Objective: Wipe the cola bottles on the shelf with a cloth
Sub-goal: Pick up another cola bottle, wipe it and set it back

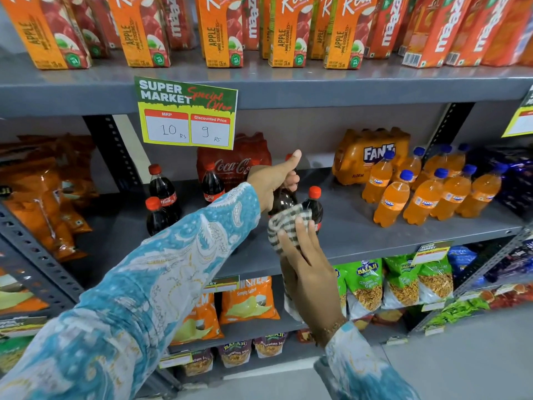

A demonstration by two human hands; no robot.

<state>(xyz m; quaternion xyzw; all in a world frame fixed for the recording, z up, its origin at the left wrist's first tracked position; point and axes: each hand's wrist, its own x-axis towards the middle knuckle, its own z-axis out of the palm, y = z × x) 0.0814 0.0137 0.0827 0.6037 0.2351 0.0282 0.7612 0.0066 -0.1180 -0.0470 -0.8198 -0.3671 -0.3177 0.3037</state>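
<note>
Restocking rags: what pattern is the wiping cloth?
The cloth is grey-and-white striped, seen in the head view.

I held one cola bottle (281,199) by its neck near the centre of the frame, dark and tilted slightly. My striped green-and-white cloth (284,226) was pressed against its lower body. Another red-capped cola bottle (314,206) stood just right of it; three more (163,189) stood upright at centre left on the grey shelf (360,226).
</note>
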